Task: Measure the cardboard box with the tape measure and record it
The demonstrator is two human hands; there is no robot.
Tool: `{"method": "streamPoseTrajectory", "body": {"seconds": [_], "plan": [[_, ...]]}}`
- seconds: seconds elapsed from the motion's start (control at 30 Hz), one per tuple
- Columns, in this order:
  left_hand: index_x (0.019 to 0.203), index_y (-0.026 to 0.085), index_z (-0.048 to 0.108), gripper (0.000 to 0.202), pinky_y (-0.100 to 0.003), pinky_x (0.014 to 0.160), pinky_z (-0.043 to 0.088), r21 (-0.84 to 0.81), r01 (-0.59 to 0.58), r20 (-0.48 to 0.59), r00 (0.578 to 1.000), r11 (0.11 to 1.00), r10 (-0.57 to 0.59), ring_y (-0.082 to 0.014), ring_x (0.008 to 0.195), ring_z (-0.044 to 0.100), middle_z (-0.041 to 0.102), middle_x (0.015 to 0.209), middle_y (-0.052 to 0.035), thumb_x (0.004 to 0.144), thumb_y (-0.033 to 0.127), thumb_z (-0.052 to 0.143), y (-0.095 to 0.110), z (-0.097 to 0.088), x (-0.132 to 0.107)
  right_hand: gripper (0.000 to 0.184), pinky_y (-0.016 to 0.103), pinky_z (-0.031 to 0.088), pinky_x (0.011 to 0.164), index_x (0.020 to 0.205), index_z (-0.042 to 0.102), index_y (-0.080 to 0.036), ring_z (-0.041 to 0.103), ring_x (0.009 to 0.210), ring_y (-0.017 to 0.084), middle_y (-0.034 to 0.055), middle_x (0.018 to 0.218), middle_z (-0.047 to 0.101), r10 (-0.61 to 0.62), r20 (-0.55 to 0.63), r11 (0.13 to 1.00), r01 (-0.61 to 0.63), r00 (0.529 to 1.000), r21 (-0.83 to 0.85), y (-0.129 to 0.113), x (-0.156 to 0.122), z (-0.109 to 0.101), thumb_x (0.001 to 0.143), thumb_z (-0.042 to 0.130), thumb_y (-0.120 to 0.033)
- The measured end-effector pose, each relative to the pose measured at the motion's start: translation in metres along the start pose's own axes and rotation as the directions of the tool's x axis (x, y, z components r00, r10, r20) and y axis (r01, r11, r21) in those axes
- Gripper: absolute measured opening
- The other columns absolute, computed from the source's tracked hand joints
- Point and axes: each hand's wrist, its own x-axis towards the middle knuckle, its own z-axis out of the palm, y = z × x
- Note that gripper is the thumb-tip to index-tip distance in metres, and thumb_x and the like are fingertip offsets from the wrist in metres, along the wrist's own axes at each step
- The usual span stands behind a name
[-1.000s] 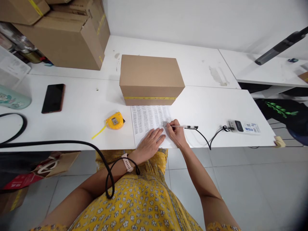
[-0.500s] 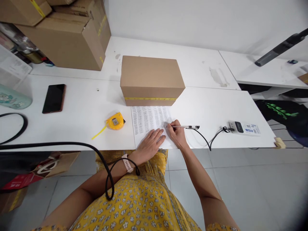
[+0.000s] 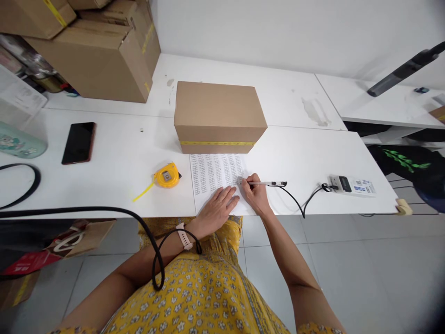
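Observation:
A sheet of paper (image 3: 208, 172) with several columns of handwriting lies at the table's front edge. Across its lower part rests my left hand (image 3: 218, 206), flat with the fingers stretched out. My right hand (image 3: 256, 195) is closed around a pen (image 3: 264, 183), whose tip meets the paper near the right-hand column. Just behind the sheet stands a closed cardboard box (image 3: 219, 104) with yellow tape along its front, covering the sheet's far end. To the left of the paper sits a yellow tape measure (image 3: 167, 176) with a short length of blade pulled out.
A phone (image 3: 79, 143) and a pale green bottle (image 3: 22, 141) are on the left. Cardboard boxes (image 3: 93, 55) are stacked at the back left. A small white device with a display (image 3: 352, 185) lies right, its black cable hanging over the edge. Another black cable (image 3: 104, 208) crosses my left forearm.
The pen's back end has tilted very slightly to the left. Both hands, the paper and the box stay in place.

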Motion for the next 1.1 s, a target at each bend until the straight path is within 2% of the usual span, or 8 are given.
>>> {"method": "streamPoseTrajectory", "body": {"seconds": [0.3,0.47,0.53,0.67,0.77,0.87,1.0,1.1], "plan": [[0.145,0.009,0.044,0.055,-0.05,0.125,0.027,-0.016,0.001,0.006,1.0,1.0,-0.001,-0.0332,0.151,0.035,0.037,0.162,-0.0201,0.093,0.019,0.059,-0.001,0.0,0.0,0.027,0.028,0.034,0.055,0.077,0.046,-0.025,0.041,0.056,0.013,-0.0051,0.062,0.046,-0.002,-0.088,1.0,0.002,0.996,0.0,-0.001,-0.002,0.001,0.091,0.06,-0.041],[0.147,0.01,0.042,0.06,-0.05,0.126,0.025,-0.101,0.009,0.028,1.0,0.995,-0.006,-0.0335,0.153,0.031,0.034,0.164,-0.0198,0.094,0.026,0.065,-0.004,-0.001,-0.001,0.021,0.034,0.042,0.077,0.107,0.058,-0.024,0.061,0.083,0.02,0.0047,0.091,0.069,-0.125,-0.283,0.979,0.072,0.951,-0.189,0.008,-0.007,-0.016,0.102,0.046,-0.04],[0.148,0.01,0.041,0.066,-0.051,0.127,0.023,-0.185,0.004,0.038,0.999,0.983,0.003,-0.0341,0.154,0.028,0.033,0.164,-0.0202,0.094,0.038,0.067,-0.007,-0.002,-0.002,0.025,0.038,0.039,0.088,0.114,0.061,-0.023,0.063,0.089,0.022,0.0073,0.097,0.074,-0.221,-0.284,0.92,0.103,0.933,-0.377,0.015,-0.01,-0.028,0.103,0.042,-0.035],[0.155,0.008,0.03,0.084,-0.05,0.128,0.021,-0.376,0.019,0.055,0.998,0.927,0.002,-0.0325,0.156,0.025,0.033,0.164,-0.022,0.096,0.064,0.054,-0.015,-0.009,-0.003,0.028,0.037,0.035,0.086,0.104,0.065,-0.02,0.061,0.072,0.019,0.0038,0.075,0.07,-0.322,-0.231,0.763,0.108,0.918,-0.638,0.028,-0.021,-0.046,0.103,0.039,-0.03],[0.158,0.009,0.023,0.076,-0.046,0.129,0.021,-0.449,0.061,0.065,0.997,0.891,-0.035,-0.0284,0.156,0.025,0.033,0.164,-0.0207,0.103,0.06,0.039,-0.018,-0.012,-0.003,0.03,0.034,0.033,0.076,0.093,0.065,-0.018,0.057,0.062,0.016,0.0021,0.065,0.065,-0.342,-0.184,0.692,0.114,0.922,-0.713,0.034,-0.038,-0.059,0.104,0.038,-0.029],[0.154,0.011,0.034,0.062,-0.046,0.129,0.019,-0.416,0.059,0.062,0.997,0.907,-0.036,-0.0276,0.156,0.025,0.036,0.163,-0.0187,0.106,0.05,0.039,-0.018,-0.008,-0.003,0.028,0.033,0.031,0.071,0.085,0.063,-0.019,0.057,0.06,0.017,0.0017,0.059,0.062,-0.323,-0.087,0.625,0.144,0.942,-0.767,0.038,-0.063,-0.075,0.101,0.042,-0.028],[0.147,0.014,0.045,0.061,-0.05,0.129,0.018,-0.308,0.001,0.02,1.0,0.952,0.006,-0.0314,0.156,0.024,0.033,0.165,-0.0178,0.099,0.05,0.057,-0.017,0.002,-0.005,0.023,0.032,0.037,0.07,0.088,0.062,-0.021,0.062,0.07,0.021,0.0053,0.072,0.068,-0.153,-0.262,0.781,-0.045,0.953,-0.622,0.031,-0.098,-0.088,0.098,0.049,-0.038],[0.15,0.014,0.042,0.081,-0.052,0.129,0.017,-0.263,-0.033,-0.001,0.999,0.964,0.034,-0.035,0.156,0.023,0.03,0.166,-0.0201,0.088,0.054,0.072,-0.016,0.007,-0.006,0.028,0.031,0.044,0.073,0.092,0.056,-0.023,0.064,0.075,0.02,0.0034,0.078,0.068,0.074,-0.476,0.949,-0.209,0.876,-0.237,0.014,-0.101,-0.083,0.098,0.05,-0.049]]}}
